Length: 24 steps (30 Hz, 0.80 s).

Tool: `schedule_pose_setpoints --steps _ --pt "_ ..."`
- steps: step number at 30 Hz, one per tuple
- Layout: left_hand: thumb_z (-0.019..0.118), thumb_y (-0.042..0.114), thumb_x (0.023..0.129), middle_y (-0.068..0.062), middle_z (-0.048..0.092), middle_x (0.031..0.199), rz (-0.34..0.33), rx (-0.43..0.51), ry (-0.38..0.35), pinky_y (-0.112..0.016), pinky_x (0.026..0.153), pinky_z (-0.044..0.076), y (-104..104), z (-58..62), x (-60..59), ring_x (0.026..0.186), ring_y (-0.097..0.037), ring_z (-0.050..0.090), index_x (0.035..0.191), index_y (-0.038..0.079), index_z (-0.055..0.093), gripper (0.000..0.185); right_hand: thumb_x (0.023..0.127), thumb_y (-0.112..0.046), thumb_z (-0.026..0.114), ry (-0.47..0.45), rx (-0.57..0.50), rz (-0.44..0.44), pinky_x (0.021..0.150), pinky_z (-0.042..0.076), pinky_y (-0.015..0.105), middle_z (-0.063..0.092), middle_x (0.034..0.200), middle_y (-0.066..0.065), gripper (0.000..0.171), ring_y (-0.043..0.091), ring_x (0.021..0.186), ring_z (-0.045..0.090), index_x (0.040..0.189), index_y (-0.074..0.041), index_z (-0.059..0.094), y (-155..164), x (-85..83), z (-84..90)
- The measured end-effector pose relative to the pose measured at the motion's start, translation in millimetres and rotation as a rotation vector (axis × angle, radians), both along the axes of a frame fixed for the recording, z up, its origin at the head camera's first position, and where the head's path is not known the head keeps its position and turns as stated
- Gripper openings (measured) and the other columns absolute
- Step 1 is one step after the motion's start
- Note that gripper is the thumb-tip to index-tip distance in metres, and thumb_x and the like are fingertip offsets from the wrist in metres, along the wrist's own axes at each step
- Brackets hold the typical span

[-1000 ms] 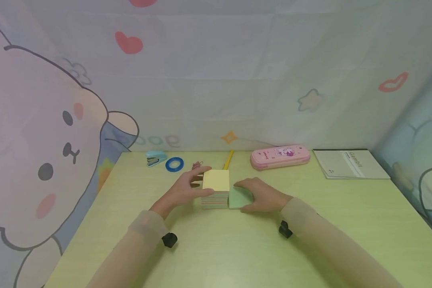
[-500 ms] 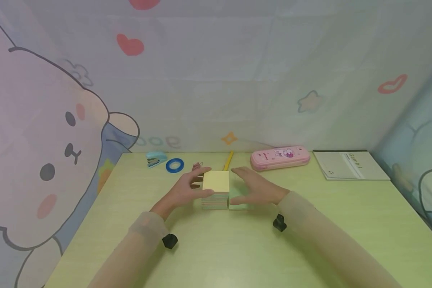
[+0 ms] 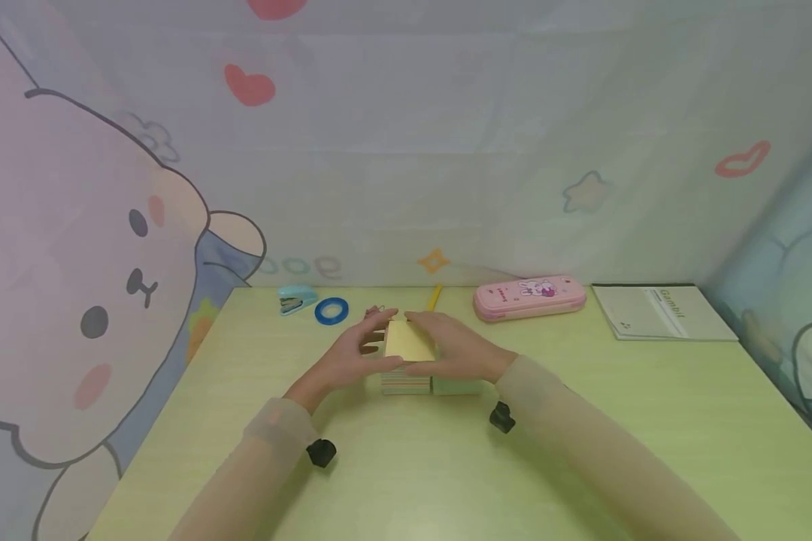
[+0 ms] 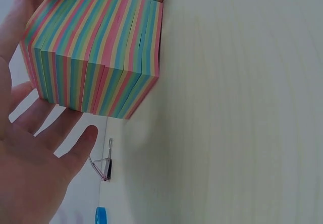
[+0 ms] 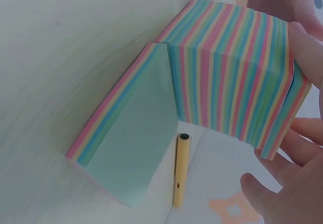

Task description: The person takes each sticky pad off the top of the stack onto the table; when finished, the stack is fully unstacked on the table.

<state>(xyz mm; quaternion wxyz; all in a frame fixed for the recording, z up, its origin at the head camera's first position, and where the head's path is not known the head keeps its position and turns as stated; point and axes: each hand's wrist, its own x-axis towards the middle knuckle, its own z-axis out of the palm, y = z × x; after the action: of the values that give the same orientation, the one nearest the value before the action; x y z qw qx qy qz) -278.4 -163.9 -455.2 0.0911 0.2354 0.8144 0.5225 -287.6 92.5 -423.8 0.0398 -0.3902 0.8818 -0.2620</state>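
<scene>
A thick block of striped pastel notes (image 3: 406, 364) with a yellow top sheet stands at the middle of the green table (image 3: 406, 466). My left hand (image 3: 355, 355) lies against its left side with fingers straight and spread (image 4: 35, 153); the thumb touches the top corner. Over the block's top reaches my right hand (image 3: 449, 349), thumb on the near top edge (image 5: 303, 47), with the fingers past the far edge. A thin stack of notes with a green top (image 5: 131, 153) lies against the block's right side (image 5: 232, 77), mostly hidden under my right hand in the head view.
Behind the block lie a yellow pencil (image 3: 434, 295) and a binder clip (image 3: 374, 310). Along the back edge are a blue stapler (image 3: 294, 297), a blue tape roll (image 3: 331, 309), a pink pencil case (image 3: 529, 294) and a grey notebook (image 3: 663, 312). Printed curtains enclose the table.
My right hand has lifted off the green stack and moved left onto the top of the thick block. The left hand has stayed against the block's left side.
</scene>
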Motion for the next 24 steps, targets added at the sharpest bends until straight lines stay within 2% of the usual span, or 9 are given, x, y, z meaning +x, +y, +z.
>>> schedule_pose_setpoints --steps 3,8,11,14,18,24 --pt "0.083 0.028 0.092 -0.013 0.034 0.169 0.001 -0.011 0.015 -0.060 0.119 0.039 0 -0.9 -1.5 0.146 -0.036 0.049 0.164 0.024 0.038 0.086 0.093 -0.043 0.081 -0.001 0.019 -0.018 0.118 0.042 0.047 0.051 0.157 0.014 0.092 0.029 0.139 0.051 0.161 -0.002 0.036 8 -1.2 -1.0" --pt "0.085 0.029 0.091 -0.006 0.034 0.170 0.026 -0.030 0.008 -0.057 0.119 0.041 1 -3.0 -1.3 0.145 -0.034 0.050 0.158 0.019 0.048 0.078 0.090 -0.038 0.083 -0.017 -0.008 -0.046 0.118 0.042 0.048 0.053 0.155 0.012 0.089 0.028 0.137 0.051 0.160 -0.004 0.041 33 -1.1 -2.2" --pt "0.086 0.030 0.090 -0.003 0.042 0.165 0.044 -0.030 -0.003 -0.054 0.119 0.042 2 -4.1 -0.5 0.144 -0.032 0.051 0.155 0.018 0.054 0.073 0.087 -0.038 0.086 -0.020 -0.036 -0.080 0.114 0.045 0.048 0.057 0.150 0.009 0.087 0.026 0.132 0.054 0.157 -0.004 0.045 54 -0.6 -5.3" --pt "0.086 0.030 0.090 -0.002 0.049 0.160 0.052 -0.026 -0.005 -0.053 0.118 0.043 4 -5.3 0.1 0.142 -0.031 0.053 0.154 0.019 0.054 0.072 0.085 -0.034 0.088 -0.007 -0.043 -0.113 0.117 0.043 0.051 0.056 0.153 0.012 0.086 0.029 0.137 0.053 0.155 -0.004 0.048 74 -0.5 -11.2" --pt "0.086 0.029 0.091 -0.001 0.051 0.158 0.061 -0.020 -0.011 -0.053 0.118 0.044 4 -6.0 0.6 0.141 -0.030 0.054 0.155 0.019 0.054 0.072 0.082 -0.028 0.089 0.009 -0.002 -0.127 0.121 0.039 0.054 0.053 0.155 0.016 0.087 0.035 0.143 0.049 0.154 -0.001 0.047 98 -0.3 -20.2" --pt "0.086 0.028 0.091 -0.002 0.052 0.158 0.055 -0.015 -0.011 -0.053 0.118 0.044 3 -6.4 -0.2 0.141 -0.031 0.054 0.155 0.018 0.054 0.072 0.079 -0.024 0.090 -0.026 0.066 -0.152 0.116 0.044 0.053 0.060 0.146 0.015 0.088 0.032 0.132 0.058 0.153 0.000 0.047 121 2.5 -35.2"
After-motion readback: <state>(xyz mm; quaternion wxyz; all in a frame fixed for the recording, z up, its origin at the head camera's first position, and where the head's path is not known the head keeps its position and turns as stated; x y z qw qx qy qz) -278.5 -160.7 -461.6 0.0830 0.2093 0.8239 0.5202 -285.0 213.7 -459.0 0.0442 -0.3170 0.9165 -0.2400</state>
